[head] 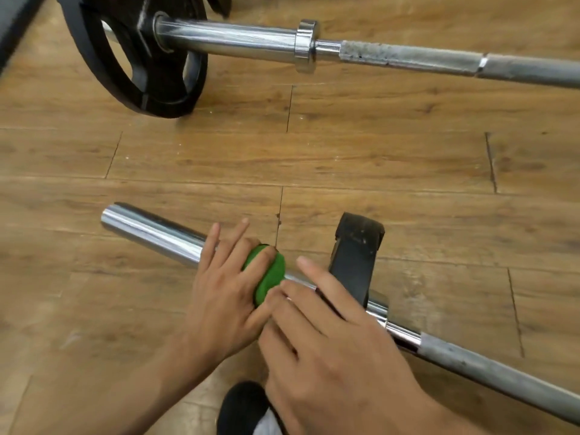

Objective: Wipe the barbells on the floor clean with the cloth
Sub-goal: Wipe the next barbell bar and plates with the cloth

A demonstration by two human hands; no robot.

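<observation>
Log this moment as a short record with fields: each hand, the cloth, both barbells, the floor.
left hand: grips the green cloth, pressing it on the chrome sleeve of the near barbell
right hand: fingers mostly straight, resting on the same bar beside the cloth
near barbell: carries a small black plate just beyond the right hand
far barbell: carries a large black plate standing on the floor
floor: wooden planks
</observation>
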